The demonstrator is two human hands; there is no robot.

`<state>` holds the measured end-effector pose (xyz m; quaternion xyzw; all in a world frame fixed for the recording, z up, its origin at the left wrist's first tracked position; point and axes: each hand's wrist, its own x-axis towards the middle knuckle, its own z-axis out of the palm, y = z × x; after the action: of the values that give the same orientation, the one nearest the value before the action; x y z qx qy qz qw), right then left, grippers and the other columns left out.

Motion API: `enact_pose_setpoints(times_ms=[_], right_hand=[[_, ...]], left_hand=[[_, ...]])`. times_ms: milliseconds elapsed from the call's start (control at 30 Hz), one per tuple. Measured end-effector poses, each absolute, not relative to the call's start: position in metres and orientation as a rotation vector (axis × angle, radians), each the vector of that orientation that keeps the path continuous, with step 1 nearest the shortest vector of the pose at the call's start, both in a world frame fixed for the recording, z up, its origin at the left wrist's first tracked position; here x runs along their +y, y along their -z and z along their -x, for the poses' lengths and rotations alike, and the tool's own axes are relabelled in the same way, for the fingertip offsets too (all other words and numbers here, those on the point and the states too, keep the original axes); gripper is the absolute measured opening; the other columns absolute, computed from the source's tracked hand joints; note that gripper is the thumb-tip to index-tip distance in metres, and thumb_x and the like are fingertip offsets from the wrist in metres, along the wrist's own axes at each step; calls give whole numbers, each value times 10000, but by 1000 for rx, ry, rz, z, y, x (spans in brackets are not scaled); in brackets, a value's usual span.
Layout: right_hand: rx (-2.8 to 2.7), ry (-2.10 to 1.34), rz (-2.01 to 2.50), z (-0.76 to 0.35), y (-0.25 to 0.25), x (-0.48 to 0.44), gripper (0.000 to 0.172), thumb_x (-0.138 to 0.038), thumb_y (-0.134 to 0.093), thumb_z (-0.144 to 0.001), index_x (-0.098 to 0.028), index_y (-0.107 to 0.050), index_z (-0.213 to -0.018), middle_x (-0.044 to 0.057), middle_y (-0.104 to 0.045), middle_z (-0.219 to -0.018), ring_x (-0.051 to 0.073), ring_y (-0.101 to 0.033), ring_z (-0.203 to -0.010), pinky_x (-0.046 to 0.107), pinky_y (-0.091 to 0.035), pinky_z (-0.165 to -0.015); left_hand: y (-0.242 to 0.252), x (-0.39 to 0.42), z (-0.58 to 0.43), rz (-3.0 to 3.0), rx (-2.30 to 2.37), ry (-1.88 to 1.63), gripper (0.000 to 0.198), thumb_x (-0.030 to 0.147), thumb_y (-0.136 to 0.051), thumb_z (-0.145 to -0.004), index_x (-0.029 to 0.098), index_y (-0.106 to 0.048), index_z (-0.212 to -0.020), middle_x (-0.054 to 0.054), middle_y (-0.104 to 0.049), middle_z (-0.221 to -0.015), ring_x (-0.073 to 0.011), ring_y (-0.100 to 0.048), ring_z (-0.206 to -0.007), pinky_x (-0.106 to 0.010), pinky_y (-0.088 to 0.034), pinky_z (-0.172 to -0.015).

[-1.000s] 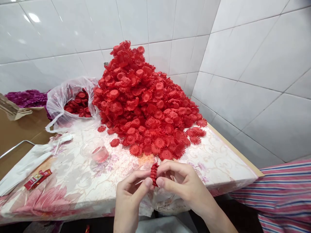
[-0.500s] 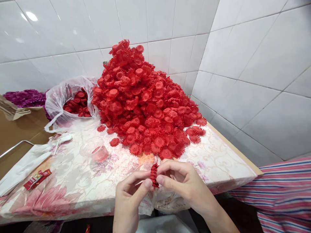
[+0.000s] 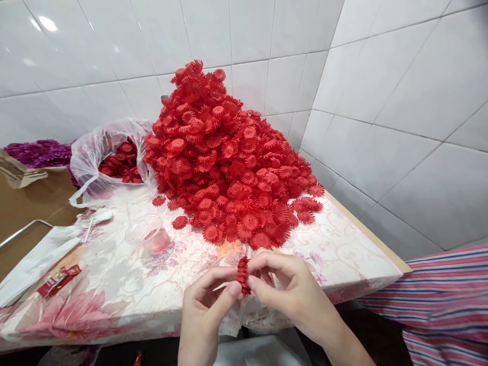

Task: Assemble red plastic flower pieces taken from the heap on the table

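Between my two hands, near the front edge of the table, is a small red fringed flower piece (image 3: 243,276), seen edge-on. My left hand (image 3: 208,295) pinches it from the left with thumb and forefinger. From the right, my right hand (image 3: 284,284) grips the same piece between thumb and fingertips. Just beyond the hands rises a tall heap of red fringed flower pieces (image 3: 229,152), leaning near the tiled wall. A shallow clear plastic cup (image 3: 147,234) with something pinkish in it stands left of the heap's foot.
On the left are a clear plastic bag (image 3: 87,162) of darker red pieces, purple fringed material (image 3: 38,152), a cardboard box (image 3: 46,203) and a red wrapper (image 3: 59,280). Striped pink cloth (image 3: 450,300) hangs at right. White tiled walls (image 3: 267,30) bound the table's back and right.
My hands stay nearly in place, still pinching the flower piece, which has turned slightly. The heap and the other things have not moved.
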<state>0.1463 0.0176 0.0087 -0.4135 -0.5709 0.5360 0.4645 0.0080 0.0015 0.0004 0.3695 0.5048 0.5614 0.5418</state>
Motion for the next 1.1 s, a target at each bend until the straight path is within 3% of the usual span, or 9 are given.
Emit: enact_pose_setpoints(times_ms=[467,733,833,967,1100], right_hand=[[-1419,-1443,873,-152,-13,20,41,-205,-669,-772,-190,-705,-762,5,-644,-737,150,-547,-703,276,-422,-648],[-1625,-1185,1047,-151,-18,14,140,-176,-535,-877,-201,-604,-758,-22,-570,-734,120,-481,-650,245,-362,-595],[-1584,-1252,1028,-152,-17,13,132,-204,-511,-897,-203,-565,-777,-28,-526,-728,116,-460,-648,236,-359,-591],[-1411,-1411,907,-157,-9,18,170,-290,-544,-890,-193,-530,-751,-36,-473,-684,105,-431,-613,221,-354,-560],[-1213,-1548,869,-157,4,26,234,-388,-615,-852,-186,-543,-759,-49,-468,-629,86,-425,-534,209,-339,-503]], left_hand=[[-4,1,-11,-743,1159,-1449,189,329,-851,-539,196,-743,-621,5,-704,-618,-119,-607,-546,-189,-499,-515],[-5,-5,-17,-859,1214,-1406,242,259,-849,-526,220,-751,-744,6,-740,-751,-138,-675,-623,-173,-536,-595],[-4,-6,-16,-917,1307,-1400,163,300,-785,-616,212,-750,-749,-7,-742,-747,-164,-685,-669,-192,-537,-614],[-1,-4,-12,-1121,1445,-1442,101,294,-697,-693,207,-746,-681,14,-690,-606,-146,-617,-576,-203,-488,-560],[5,2,-10,-1357,1622,-1491,155,271,-632,-741,206,-703,-619,9,-699,-631,-158,-623,-614,-223,-464,-612]])
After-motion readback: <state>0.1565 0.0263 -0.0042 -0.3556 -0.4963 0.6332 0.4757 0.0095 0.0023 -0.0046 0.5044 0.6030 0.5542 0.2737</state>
